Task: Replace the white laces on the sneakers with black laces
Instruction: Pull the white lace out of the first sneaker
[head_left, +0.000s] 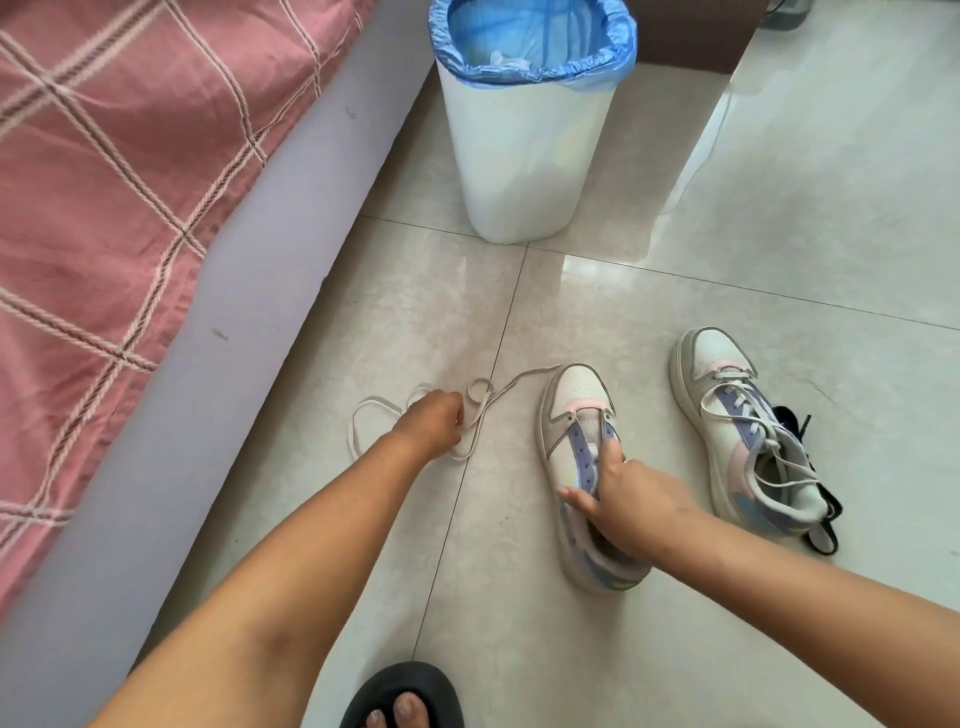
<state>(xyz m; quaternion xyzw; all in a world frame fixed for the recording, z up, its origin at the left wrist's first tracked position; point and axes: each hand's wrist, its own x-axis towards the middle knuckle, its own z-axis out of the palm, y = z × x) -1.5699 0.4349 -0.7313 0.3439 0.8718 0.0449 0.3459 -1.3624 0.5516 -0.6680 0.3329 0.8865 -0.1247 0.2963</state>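
Left hand (434, 422) curled on loose white lace (374, 410), floor left. Right hand (626, 496) grips unlaced sneaker (582, 467), toe far. Black laces (815, 525) lie right of laced sneaker (743, 431), nearer right hand.

a: the pale glossy tile floor (675, 322) shines like polished stone and mirrors the light.

b: and the white plastic bin (524, 171)? smooth, faintly translucent, lined with a thin crinkly blue plastic bag (540, 36).

a: the pink checked cotton bedsheet (114, 171) is matt and creased, with woven pale stripes. beneath it, the lilac bed edge (218, 322) looks smooth and dull.

b: the unlaced white, lilac and pink sneaker (571, 447) has a smooth, leather-like upper with a knit tongue. the flat white woven lace (374, 410) looks matt cloth.

a: the black slipper (405, 686) looks rubbery, softly matt.
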